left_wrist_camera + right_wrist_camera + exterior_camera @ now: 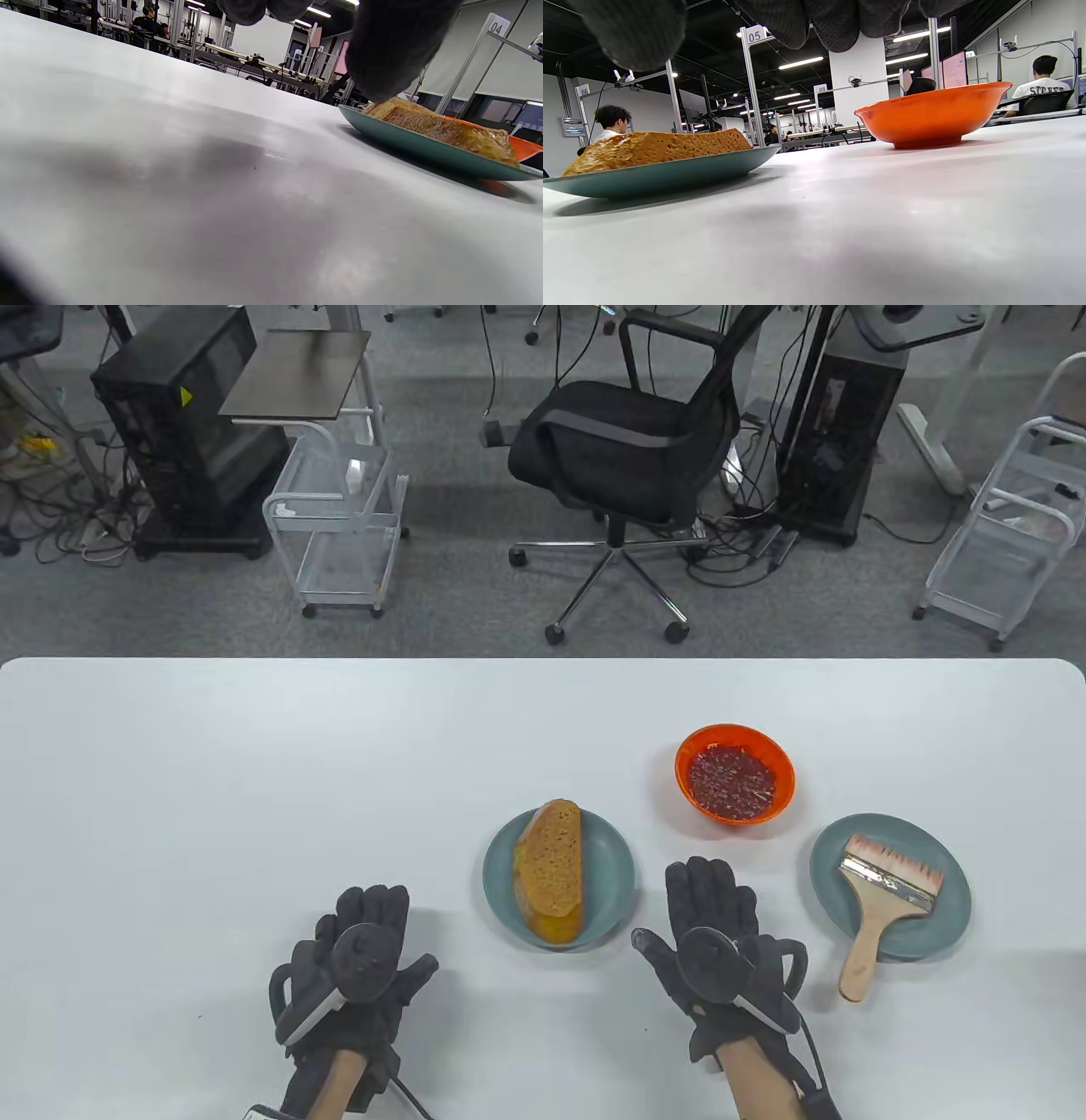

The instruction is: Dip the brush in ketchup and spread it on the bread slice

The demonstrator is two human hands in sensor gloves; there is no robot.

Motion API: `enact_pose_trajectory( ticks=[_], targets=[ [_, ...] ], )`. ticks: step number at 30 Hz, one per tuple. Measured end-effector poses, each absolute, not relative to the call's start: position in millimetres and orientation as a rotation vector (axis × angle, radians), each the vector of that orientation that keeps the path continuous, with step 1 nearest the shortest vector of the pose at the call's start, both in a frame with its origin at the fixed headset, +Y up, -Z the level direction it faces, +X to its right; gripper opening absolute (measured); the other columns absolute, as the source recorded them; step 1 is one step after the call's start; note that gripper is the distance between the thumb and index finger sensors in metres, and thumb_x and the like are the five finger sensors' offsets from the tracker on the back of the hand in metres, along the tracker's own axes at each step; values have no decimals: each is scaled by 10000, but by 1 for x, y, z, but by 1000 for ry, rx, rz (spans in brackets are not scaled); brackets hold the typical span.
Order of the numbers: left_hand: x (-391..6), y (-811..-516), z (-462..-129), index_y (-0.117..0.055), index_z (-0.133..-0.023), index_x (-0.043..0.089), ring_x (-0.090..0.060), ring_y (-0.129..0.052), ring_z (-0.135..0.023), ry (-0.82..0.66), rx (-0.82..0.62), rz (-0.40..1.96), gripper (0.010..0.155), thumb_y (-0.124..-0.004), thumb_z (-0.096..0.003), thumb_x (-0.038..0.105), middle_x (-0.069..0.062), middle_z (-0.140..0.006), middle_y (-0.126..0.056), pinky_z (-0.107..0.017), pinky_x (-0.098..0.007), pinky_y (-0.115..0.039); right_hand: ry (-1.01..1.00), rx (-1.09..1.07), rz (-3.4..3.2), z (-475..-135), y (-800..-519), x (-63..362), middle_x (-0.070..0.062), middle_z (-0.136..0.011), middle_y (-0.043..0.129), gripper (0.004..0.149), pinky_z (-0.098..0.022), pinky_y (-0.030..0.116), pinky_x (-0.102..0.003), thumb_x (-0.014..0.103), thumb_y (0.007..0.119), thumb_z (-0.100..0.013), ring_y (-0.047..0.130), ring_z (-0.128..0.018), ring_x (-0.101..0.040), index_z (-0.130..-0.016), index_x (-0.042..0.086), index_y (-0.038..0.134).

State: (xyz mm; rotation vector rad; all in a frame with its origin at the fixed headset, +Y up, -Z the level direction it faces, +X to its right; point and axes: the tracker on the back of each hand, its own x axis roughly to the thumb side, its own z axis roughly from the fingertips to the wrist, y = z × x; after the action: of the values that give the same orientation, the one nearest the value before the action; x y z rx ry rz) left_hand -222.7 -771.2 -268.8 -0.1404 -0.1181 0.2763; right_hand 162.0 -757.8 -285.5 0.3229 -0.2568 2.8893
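A wide, smooth white desk [254, 780] with rounded corners faces a grey-carpeted lab holding a black mesh chair [624, 449]. Both gloved hands lie flat, each grip relaxed and empty: left hand [356, 959], right hand [721, 942]. A porous brown bread slice [550, 869] runs lengthwise away on a teal plate [612, 874]. The wooden brush [882, 899] rests diagonally on another plate [950, 891], bristles pointing away. Ketchup [731, 782] fills a glossy orange bowl [691, 755].

Table view looks straight down; both wrist views (table-low) share the bread plate [611, 874].
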Motion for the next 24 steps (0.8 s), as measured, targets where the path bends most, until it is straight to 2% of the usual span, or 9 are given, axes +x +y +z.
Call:
enact_pose_trajectory(
  ticks=[10,24],
  targets=[
    [-220,-773,-269,-338,-1148,147,-405,-217,-1063,-122,-137,279,802,-787,-592,509,-145,-1174,-333,-689,-579,-233,-229,338,2895,-284,-759,159,-251,-1096,355,801,-671,376,-648,572,718,-501,349,-1021,-499,-1090,116,425],
    [-216,-773,-269,-338,-1149,146,-402,-214,-1064,-109,-135,284,793,-781,-596,503,-144,-1175,-332,-690,-580,-234,-284,322,2815,-276,-744,168,-244,-1099,369,791,-670,380,-648,558,729,-500,357,-1022,-498,-1090,118,438]
  ],
)
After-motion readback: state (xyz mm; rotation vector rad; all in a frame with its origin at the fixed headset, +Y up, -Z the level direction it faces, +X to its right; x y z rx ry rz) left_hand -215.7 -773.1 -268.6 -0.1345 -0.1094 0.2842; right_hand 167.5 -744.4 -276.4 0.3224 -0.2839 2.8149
